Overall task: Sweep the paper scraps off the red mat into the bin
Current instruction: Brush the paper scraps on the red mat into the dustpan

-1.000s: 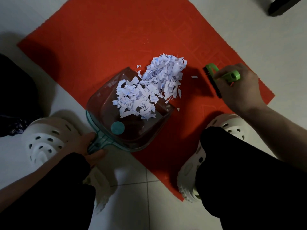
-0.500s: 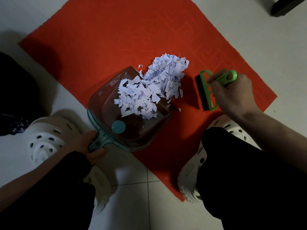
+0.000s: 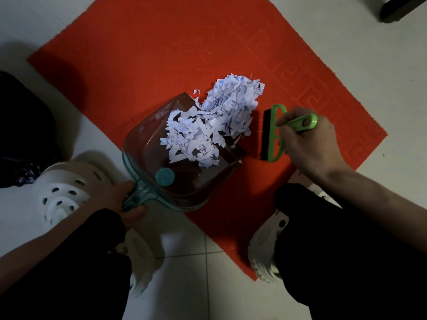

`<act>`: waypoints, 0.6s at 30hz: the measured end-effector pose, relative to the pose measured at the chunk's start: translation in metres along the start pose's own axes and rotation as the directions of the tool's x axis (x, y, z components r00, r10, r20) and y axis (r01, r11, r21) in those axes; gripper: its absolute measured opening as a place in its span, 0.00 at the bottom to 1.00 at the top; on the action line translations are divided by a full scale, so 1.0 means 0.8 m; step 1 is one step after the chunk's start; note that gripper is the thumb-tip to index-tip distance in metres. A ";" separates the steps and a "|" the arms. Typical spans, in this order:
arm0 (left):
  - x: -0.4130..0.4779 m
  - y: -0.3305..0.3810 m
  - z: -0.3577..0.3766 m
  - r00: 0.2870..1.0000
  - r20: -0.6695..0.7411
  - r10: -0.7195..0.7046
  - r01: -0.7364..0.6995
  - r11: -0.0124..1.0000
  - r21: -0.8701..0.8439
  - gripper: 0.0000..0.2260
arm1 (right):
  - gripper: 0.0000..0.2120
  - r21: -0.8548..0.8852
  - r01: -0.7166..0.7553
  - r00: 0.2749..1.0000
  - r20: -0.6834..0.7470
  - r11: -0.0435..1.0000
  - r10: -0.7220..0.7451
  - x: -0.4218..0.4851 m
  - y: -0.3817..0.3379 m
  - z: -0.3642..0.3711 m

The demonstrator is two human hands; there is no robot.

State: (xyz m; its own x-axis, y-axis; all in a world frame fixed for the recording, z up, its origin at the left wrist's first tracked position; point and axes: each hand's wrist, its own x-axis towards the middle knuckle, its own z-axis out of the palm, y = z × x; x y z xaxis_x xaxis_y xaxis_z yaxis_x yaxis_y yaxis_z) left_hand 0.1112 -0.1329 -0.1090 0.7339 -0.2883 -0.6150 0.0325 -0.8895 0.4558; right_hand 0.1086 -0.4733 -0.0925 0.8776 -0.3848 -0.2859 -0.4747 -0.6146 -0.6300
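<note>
Paper scraps [image 3: 215, 125] are sitting in one white heap, half spilling over the lip of the dustpan [image 3: 182, 162] and half lying on the red mat [image 3: 143, 49] beyond it. The mat is lying askew on a pale tiled floor [image 3: 184, 280], its near corner pointing back between the person's two white perforated clogs, and its right side is showing a raised key-pattern border. A dark bundle is sitting at the left edge, and a dark furniture leg is poking in at the top right; no bin is showing.

The left hand [image 3: 120, 199] is curling tight around the dustpan's teal handle, holding the clear pan flat with its mouth facing the heap. The right hand [image 3: 309, 144] is gripping the green brush [image 3: 277, 132] by its looped handle, fingers wrapped over it, wrist cocked, black bristles pointing left and standing just beside the pile's right edge.

Compared with a second ago, the brush is coming in much closer to the heap, and the lone scrap that was lying between them is now gone from the open mat.
</note>
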 end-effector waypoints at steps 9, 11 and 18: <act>0.001 -0.001 0.000 1.000 0.004 0.006 -0.006 0.999 0.051 0.12 | 0.07 0.079 0.006 0.996 0.091 0.997 -0.013 0.004 -0.029 0.029; 0.000 -0.001 0.001 1.000 0.004 -0.002 0.002 1.000 0.023 0.15 | 0.09 0.097 0.020 0.996 0.084 0.995 -0.028 0.006 -0.032 0.025; -0.004 0.005 0.003 0.999 -0.031 -0.034 0.035 0.999 0.009 0.09 | 0.08 -0.044 0.045 0.997 -0.059 0.998 -0.047 0.015 -0.002 -0.002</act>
State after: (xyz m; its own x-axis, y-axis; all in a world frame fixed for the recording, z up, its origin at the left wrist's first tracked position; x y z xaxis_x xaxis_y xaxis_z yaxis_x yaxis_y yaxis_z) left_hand 0.1076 -0.1365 -0.1069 0.7533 -0.2463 -0.6098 0.0517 -0.9022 0.4283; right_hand 0.1198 -0.4781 -0.0938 0.8936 -0.3954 -0.2125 -0.4374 -0.6606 -0.6102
